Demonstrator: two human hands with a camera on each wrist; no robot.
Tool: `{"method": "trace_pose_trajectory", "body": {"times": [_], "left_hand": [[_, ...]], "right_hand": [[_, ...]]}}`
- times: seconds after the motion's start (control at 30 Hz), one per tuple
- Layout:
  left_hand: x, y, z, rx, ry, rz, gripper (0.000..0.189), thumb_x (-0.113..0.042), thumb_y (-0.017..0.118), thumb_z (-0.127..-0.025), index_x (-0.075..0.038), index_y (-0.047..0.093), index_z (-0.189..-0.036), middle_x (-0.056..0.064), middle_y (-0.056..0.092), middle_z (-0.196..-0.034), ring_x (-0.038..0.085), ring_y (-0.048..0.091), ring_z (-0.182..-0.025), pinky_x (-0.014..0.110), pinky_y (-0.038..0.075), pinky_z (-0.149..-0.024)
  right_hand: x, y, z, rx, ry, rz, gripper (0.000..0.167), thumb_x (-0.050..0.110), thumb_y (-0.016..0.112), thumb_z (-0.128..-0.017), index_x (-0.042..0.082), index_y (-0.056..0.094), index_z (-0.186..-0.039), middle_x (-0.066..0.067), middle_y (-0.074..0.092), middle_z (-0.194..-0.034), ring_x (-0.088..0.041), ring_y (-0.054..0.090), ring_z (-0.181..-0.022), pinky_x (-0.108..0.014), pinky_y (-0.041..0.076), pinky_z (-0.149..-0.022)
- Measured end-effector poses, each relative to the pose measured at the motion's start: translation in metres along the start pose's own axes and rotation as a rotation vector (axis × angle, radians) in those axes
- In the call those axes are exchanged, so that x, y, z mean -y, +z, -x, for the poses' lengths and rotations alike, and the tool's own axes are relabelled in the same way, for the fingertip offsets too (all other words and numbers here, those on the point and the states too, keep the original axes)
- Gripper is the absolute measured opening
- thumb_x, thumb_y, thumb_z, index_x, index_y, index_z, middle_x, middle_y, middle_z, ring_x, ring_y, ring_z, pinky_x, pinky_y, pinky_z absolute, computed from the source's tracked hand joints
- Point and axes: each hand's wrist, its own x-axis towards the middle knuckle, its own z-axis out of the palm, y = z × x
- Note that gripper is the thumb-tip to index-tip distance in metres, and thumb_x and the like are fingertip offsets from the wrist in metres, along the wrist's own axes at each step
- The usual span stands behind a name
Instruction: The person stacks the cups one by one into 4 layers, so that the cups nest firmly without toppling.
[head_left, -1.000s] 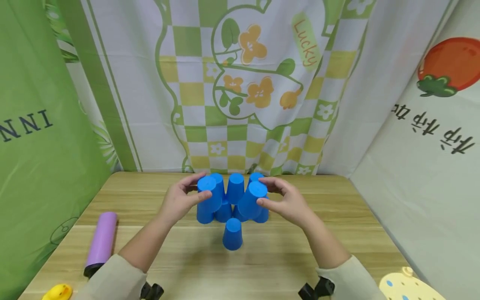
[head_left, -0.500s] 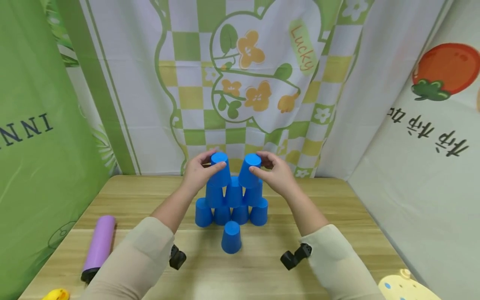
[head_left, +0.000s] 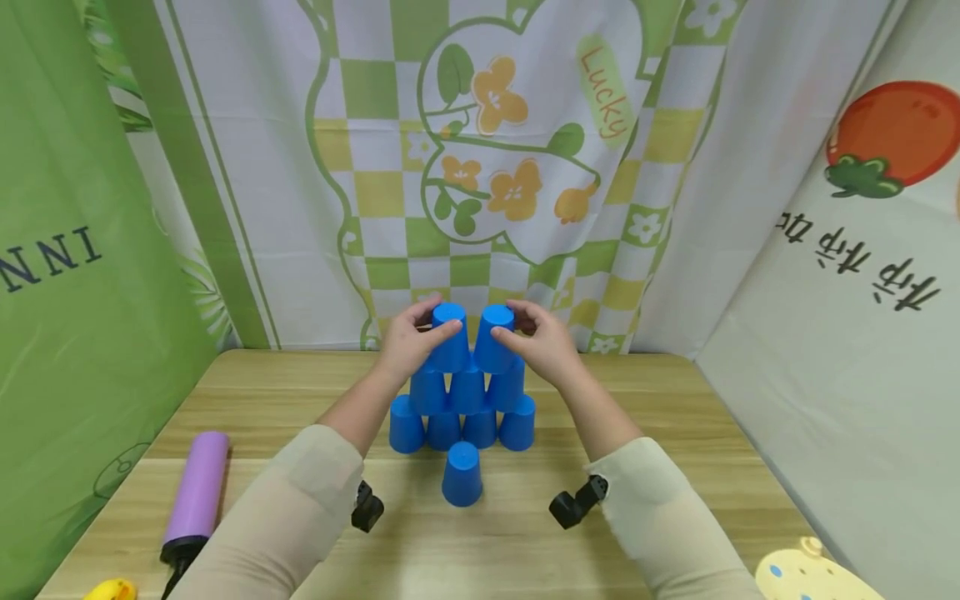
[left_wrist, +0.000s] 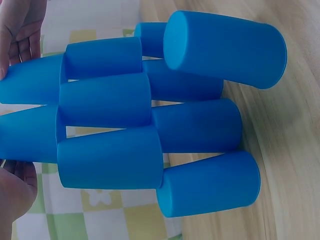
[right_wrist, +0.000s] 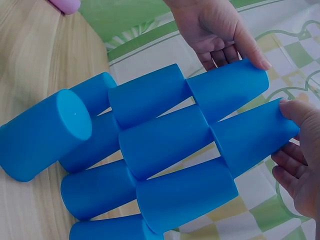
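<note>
My left hand (head_left: 405,343) holds an upside-down blue cup (head_left: 452,346) between thumb and fingers. Just beside it, another blue cup (head_left: 493,348) is held the same way by my right hand (head_left: 549,346). Both cups meet the tops of the middle row (head_left: 467,392) of three blue cups. Below, a bottom row (head_left: 444,429) of several inverted cups stands on the table. In the right wrist view, the right thumb lies on its cup (right_wrist: 255,137) near the closed end. One single inverted cup (head_left: 462,475) stands in front of the stack.
A purple cylinder with a black end (head_left: 198,487) lies on the wooden table (head_left: 600,550) at left. A yellow toy (head_left: 112,590) sits at the front left corner, a cream spotted object (head_left: 810,575) at front right. A patterned curtain (head_left: 405,192) hangs behind the table.
Both hands have raised their cups from in front of the stack to above the middle row, then brought them closer together. The single front cup has stayed in place.
</note>
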Motion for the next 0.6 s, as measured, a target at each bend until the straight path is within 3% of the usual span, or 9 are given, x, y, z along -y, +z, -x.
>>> {"method": "trace_pose_trajectory", "body": {"times": [0.6], "left_hand": [[-0.0001,-0.0045,0.0038,0.041,0.007,-0.005,0.067,-0.033,0.07,-0.091,-0.011,0.043,-0.148,0.015,0.05,-0.146,0.034,0.049,-0.133,0.049,0.043,-0.109]], "right_hand": [[-0.0033,-0.0029,0.0062,-0.004,-0.013,-0.017,0.064,0.038,0.067,-0.092,0.014,0.044,-0.147,-0.014,0.054,-0.141,-0.034,0.048,-0.134,-0.05,0.04,-0.112]]}}
